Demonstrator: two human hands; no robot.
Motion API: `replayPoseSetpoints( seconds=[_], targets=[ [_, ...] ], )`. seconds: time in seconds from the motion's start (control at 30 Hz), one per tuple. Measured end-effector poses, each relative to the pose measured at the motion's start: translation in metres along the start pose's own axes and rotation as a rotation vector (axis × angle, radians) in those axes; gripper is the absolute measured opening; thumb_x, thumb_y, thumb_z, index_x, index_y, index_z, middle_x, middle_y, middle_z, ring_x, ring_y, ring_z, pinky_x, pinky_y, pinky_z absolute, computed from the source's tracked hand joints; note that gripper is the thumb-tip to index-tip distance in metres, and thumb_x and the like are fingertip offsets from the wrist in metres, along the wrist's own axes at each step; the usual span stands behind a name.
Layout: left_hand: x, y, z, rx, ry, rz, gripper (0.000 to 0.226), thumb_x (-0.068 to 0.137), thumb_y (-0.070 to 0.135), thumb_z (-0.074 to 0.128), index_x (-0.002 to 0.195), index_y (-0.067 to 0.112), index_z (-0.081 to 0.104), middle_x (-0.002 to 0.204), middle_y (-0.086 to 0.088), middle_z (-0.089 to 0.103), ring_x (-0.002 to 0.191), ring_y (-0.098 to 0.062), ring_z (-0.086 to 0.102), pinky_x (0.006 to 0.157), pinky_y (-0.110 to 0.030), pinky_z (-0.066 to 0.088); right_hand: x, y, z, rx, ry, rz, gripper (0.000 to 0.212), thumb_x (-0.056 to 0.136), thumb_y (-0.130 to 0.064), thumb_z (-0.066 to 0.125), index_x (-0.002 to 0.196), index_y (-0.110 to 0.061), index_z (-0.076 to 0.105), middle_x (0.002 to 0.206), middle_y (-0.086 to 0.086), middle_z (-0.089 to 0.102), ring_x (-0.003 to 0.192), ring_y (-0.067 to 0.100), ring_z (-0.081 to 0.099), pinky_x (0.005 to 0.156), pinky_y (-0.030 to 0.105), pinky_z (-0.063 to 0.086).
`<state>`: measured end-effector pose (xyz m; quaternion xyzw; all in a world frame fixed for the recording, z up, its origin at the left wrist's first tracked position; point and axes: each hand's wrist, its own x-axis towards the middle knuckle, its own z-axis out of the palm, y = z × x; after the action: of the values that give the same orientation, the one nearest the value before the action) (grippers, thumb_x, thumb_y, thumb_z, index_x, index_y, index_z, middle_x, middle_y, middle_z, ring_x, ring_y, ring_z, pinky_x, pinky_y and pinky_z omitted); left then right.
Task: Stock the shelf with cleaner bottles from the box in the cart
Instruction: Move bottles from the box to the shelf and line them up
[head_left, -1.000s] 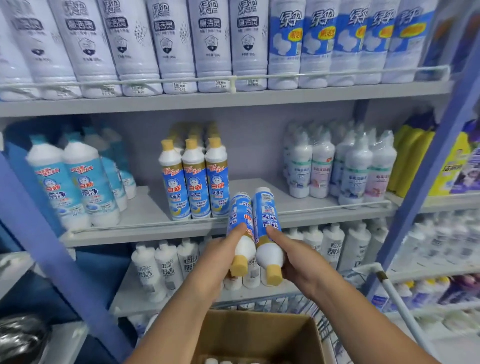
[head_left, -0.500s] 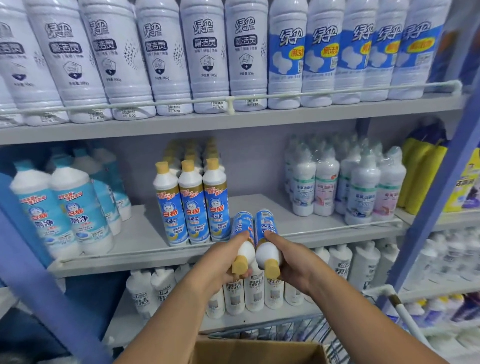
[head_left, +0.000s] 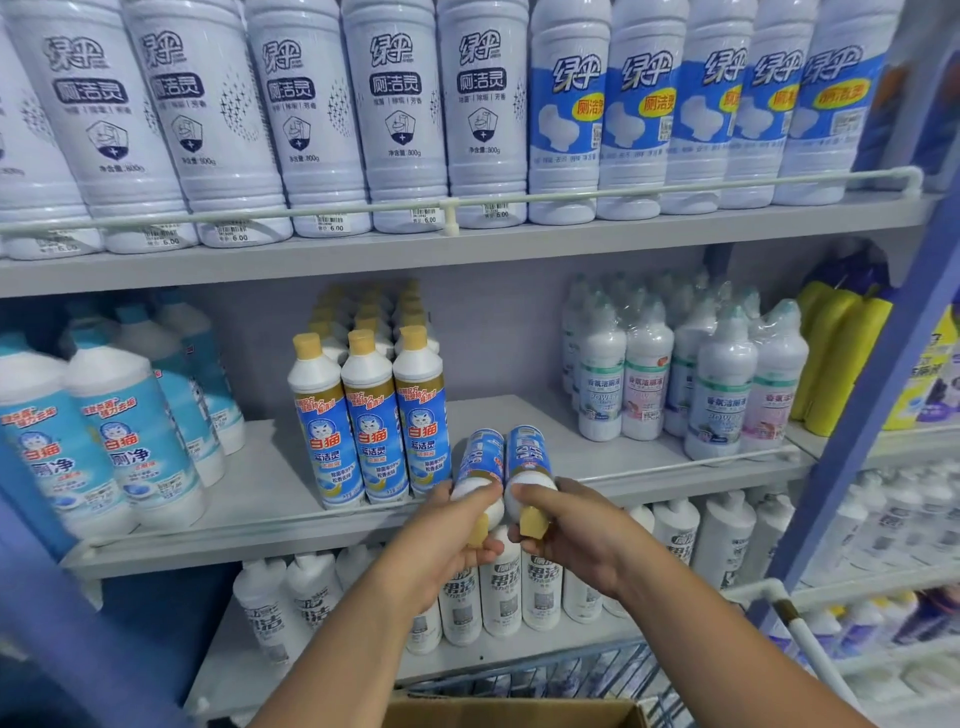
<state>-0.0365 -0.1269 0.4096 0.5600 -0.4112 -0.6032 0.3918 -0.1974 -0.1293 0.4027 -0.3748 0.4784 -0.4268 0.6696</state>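
Head view — bottles nearer shelf.

Hands gripping two cleaner bottles, bases toward middle shelf

The box is cut off below, and rear yellow-capped bottles look blurred.
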Motion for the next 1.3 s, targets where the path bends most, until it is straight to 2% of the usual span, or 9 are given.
replayPoseSetpoints(
  seconds=[0.1, 0.2, 0.33, 0.53, 0.63, 0.73, 1.0, 1.13, 1.3],
  targets=[
    [-0.007, -0.01, 0.001, 0.213, 0.019, 0.127, 0.073, 0.084, 0.035, 0.075, 0.135, 0.053, 0.025, 0.11, -0.004, 0.07, 0.078, -0.021, 0.074, 0.071, -0.03, 0.062, -0.005, 0.004, 0.0, 0.018, -0.039, -0.051, 0.053, 0.088, -0.012, 0.073, 0.134, -0.008, 0.046, 0.102, 0.018, 0.072, 0.074, 0.028, 0.069, 0.067, 0.035, 0.058],
    [-0.01, -0.022, -0.003, 0.302, 0.041, 0.273, 0.079, 0.079, 0.035, 0.079, 0.138, 0.057, 0.032, 0.117, 0.013, 0.065, 0.093, -0.007, 0.07, 0.084, -0.031, 0.06, -0.011, 0.014, -0.005, -0.099, -0.095, -0.132, 0.085, 0.08, -0.018, 0.083, 0.141, -0.044, 0.03, 0.119, 0.008, 0.073, 0.098, 0.027, 0.073, 0.086, 0.042, 0.059],
    [-0.005, -0.029, -0.011, 0.385, 0.115, 0.381, 0.076, 0.072, 0.043, 0.083, 0.132, 0.063, 0.042, 0.114, 0.025, 0.062, 0.098, 0.001, 0.065, 0.087, -0.038, 0.06, -0.013, 0.022, -0.01, -0.304, -0.037, -0.256, 0.086, 0.073, -0.022, 0.089, 0.138, -0.053, 0.043, 0.121, 0.001, 0.068, 0.104, 0.017, 0.071, 0.091, 0.036, 0.059],
    [-0.005, -0.01, -0.013, 0.505, 0.161, 0.471, 0.058, 0.079, 0.049, 0.078, 0.128, 0.055, 0.049, 0.105, 0.028, 0.061, 0.088, 0.016, 0.059, 0.071, -0.012, 0.052, -0.012, 0.008, -0.007, -0.34, 0.052, -0.35, 0.07, 0.073, -0.029, 0.089, 0.131, -0.049, 0.055, 0.106, 0.008, 0.073, 0.081, 0.014, 0.069, 0.075, 0.034, 0.062],
    [-0.004, 0.021, -0.016, 0.67, 0.227, 0.518, 0.032, 0.082, 0.064, 0.065, 0.109, 0.052, 0.053, 0.094, 0.024, 0.063, 0.085, 0.006, 0.06, 0.074, -0.025, 0.056, -0.01, -0.017, -0.003, -0.374, 0.095, -0.372, 0.051, 0.077, -0.043, 0.083, 0.122, -0.048, 0.06, 0.089, 0.008, 0.071, 0.065, 0.019, 0.066, 0.067, 0.036, 0.063],
    [0.003, 0.05, -0.017, 0.782, 0.284, 0.512, 0.044, 0.083, 0.075, 0.053, 0.112, 0.043, 0.059, 0.096, 0.016, 0.066, 0.09, -0.012, 0.063, 0.083, -0.036, 0.054, -0.004, -0.046, -0.003, -0.449, 0.119, -0.404, 0.033, 0.083, -0.057, 0.071, 0.113, -0.045, 0.064, 0.081, 0.007, 0.069, 0.055, 0.02, 0.063, 0.057, 0.034, 0.059],
    [0.026, 0.119, 0.0, 1.086, 0.27, 0.446, 0.056, 0.09, 0.075, 0.039, 0.09, 0.024, 0.063, 0.069, 0.001, 0.062, 0.074, -0.023, 0.063, 0.066, -0.032, 0.048, 0.021, -0.11, 0.003, -0.723, 0.222, -0.351, 0.069, 0.081, -0.084, 0.041, 0.088, -0.021, 0.067, 0.065, 0.01, 0.067, 0.044, 0.022, 0.053, 0.046, 0.024, 0.041],
    [0.038, 0.151, 0.009, 1.287, 0.403, 0.367, 0.069, 0.085, 0.075, 0.051, 0.114, 0.014, 0.066, 0.09, -0.004, 0.071, 0.082, -0.023, 0.067, 0.064, -0.029, 0.045, 0.034, -0.131, 0.004, -0.864, 0.291, -0.355, 0.073, 0.084, -0.083, 0.037, 0.072, -0.015, 0.057, 0.063, 0.002, 0.053, 0.056, 0.018, 0.049, 0.054, 0.029, 0.037],
    [0.049, 0.172, 0.009, 1.683, 0.575, 0.561, 0.072, 0.074, 0.085, 0.052, 0.098, 0.019, 0.07, 0.094, -0.002, 0.064, 0.089, -0.022, 0.062, 0.068, -0.03, 0.042, 0.054, -0.134, 0.0, -0.775, 0.229, -0.445, 0.059, 0.09, -0.072, 0.047, 0.092, -0.019, 0.073, 0.088, -0.001, 0.068, 0.077, 0.0, 0.057, 0.067, 0.024, 0.045]
  ],
)
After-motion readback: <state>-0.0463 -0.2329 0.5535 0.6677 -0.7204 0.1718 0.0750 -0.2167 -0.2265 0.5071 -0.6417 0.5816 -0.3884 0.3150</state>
